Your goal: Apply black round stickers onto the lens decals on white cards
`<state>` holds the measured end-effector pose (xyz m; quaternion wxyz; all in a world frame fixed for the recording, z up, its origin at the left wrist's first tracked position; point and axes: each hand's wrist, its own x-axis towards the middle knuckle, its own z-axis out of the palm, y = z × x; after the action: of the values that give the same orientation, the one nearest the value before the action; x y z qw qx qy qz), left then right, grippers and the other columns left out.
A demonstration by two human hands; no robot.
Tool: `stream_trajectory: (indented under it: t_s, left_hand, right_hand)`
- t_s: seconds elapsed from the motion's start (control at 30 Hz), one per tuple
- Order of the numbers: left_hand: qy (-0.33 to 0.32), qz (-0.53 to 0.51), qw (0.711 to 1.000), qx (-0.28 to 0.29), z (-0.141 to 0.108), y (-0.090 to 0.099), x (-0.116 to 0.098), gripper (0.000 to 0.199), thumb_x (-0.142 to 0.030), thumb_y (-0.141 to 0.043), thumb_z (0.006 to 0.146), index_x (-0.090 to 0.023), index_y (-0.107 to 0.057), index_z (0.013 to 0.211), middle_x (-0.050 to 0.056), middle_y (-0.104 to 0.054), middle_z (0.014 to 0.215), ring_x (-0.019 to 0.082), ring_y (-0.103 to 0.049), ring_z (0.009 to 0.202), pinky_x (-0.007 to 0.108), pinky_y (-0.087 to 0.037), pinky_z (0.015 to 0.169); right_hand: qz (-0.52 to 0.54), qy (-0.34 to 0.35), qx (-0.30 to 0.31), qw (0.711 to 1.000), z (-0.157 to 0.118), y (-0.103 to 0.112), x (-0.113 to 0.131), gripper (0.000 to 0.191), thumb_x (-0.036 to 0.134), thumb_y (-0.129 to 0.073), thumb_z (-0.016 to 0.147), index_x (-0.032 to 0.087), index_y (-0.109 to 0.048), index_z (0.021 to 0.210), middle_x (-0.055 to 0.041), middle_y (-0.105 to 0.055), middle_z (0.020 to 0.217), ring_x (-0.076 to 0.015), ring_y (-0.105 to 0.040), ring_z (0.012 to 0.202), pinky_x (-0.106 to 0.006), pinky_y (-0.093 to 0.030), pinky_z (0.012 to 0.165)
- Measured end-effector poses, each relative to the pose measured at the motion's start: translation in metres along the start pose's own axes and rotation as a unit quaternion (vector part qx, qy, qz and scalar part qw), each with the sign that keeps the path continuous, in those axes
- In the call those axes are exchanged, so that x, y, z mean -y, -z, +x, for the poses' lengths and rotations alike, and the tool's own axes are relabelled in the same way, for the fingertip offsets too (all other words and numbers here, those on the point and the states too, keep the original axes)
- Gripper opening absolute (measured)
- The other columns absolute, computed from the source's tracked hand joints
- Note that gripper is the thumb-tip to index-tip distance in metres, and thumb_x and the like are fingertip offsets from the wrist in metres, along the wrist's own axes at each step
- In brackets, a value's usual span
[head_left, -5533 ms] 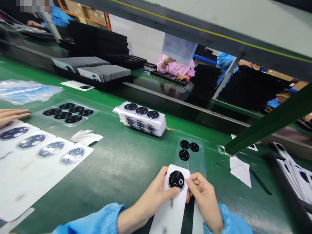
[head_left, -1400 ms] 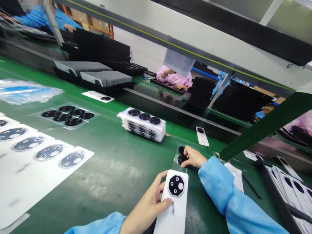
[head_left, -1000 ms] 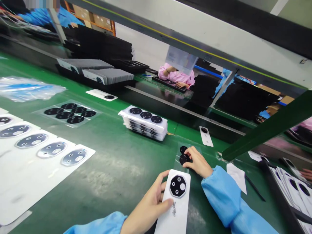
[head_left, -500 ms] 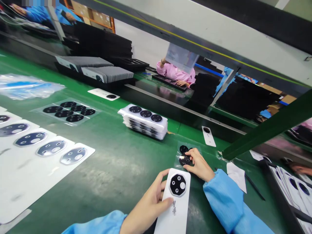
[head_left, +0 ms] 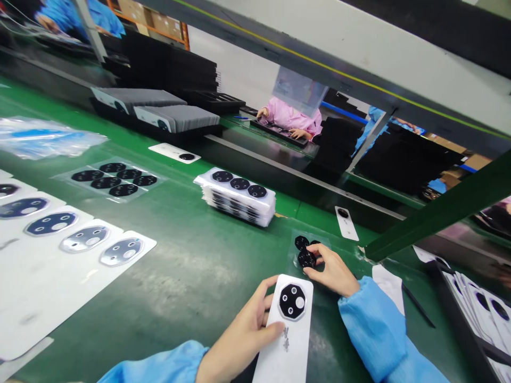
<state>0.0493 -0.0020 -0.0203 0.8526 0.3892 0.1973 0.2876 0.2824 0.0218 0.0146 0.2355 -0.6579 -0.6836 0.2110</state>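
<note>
Fingers first, from the head camera: the left hand (head_left: pixel 245 335) is closed around a long white flat panel with rounded corners (head_left: pixel 289 361), thumb across the front and the other fingers wrapped round the far edge. That panel sits low in the middle of the view, with a black octagonal plate with ringed holes (head_left: pixel 292 302) at its top end and some dark scribbly lettering just below. Over on the right hand (head_left: pixel 333 271), thumb and fingertips are bent in, only a little apart, with a small glossy black disc (head_left: pixel 306 259) pinched at its edges. Can't tell if it's fully off the clear plastic film (head_left: pixel 296 263) under it; another black disc (head_left: pixel 302 243) lies right beside it. Both hands come out of light blue sleeves, over a worn green tabletop (head_left: pixel 179 282). Up past the hands there's a thick stack of white sheets (head_left: pixel 238 206) with three black discs showing on top. Left of that, six black discs on a clear sheet (head_left: pixel 106 182), then a big white sheet with shiny octagonal stickers (head_left: pixel 59 287) nearer the camera. Off to the right you get a scrap of white paper (head_left: pixel 388 287), a thin black strip (head_left: pixel 419 306) just beside it, and a black tray (head_left: pixel 451 308) full of white panels. Someone in pink (head_left: pixel 293 117) is working across the line.
</note>
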Motion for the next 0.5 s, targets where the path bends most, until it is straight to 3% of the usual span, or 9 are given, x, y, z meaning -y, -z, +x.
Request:
stream_trajectory:
  t_s: [0.3, 0.5]
  left_hand:
    - [0.008, 0.004, 1.000, 0.008, -0.002, -0.003, -0.005, 0.069, -0.025, -0.069, 0.077, -0.027, -0.029, 0.133, 0.008, -0.062, 0.111, 0.022, -0.065, 0.086, 0.033, -0.049, 0.072]
    - [0.020, 0.013, 1.000, -0.007, -0.001, -0.002, -0.003, 0.070, -0.026, -0.069, 0.075, -0.026, -0.029, 0.132, 0.009, -0.061, 0.113, 0.023, -0.065, 0.086, 0.034, -0.049, 0.071]
  right_hand:
    - [0.077, -0.049, -0.045, 0.995, -0.027, 0.018, 0.012, 0.032, 0.032, -0.061, 0.076, 0.022, -0.053, 0.106, -0.0052, -0.062, 0.106, -0.0167, -0.063, 0.073, -0.034, -0.052, 0.073]
    - [0.291, -0.078, -0.135, 0.944, -0.055, 0.017, -0.015, 0.041, 0.040, -0.071, 0.075, 0.022, -0.057, 0.109, -0.0088, -0.062, 0.110, -0.0226, -0.060, 0.093, -0.035, -0.052, 0.078]
